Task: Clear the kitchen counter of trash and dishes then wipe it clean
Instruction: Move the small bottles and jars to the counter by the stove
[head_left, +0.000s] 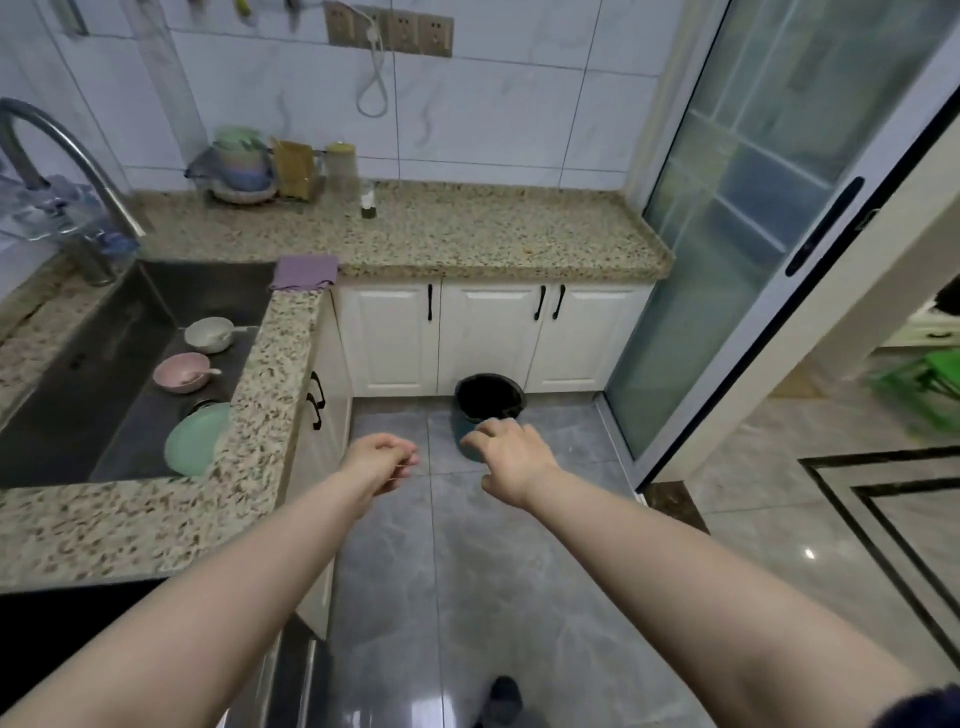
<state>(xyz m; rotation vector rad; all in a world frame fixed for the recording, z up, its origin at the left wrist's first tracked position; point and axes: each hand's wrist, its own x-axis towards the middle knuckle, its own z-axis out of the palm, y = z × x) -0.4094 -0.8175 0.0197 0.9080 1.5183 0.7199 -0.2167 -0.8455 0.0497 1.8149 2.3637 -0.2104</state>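
Observation:
The speckled granite counter runs along the back wall and turns toward me on the left. A purple cloth lies on its corner beside the sink. In the sink sit a white bowl, a pink bowl with a spoon, and a green plate leaning on the wall. A dark bin with a black liner stands on the floor by the cabinets. My left hand and my right hand hover over the floor near the bin, fingers loosely curled, holding nothing that I can see.
At the back of the counter stand stacked bowls on a rack, a yellow packet, a jar and a small bottle. A faucet arches over the sink. A glass sliding door is at the right.

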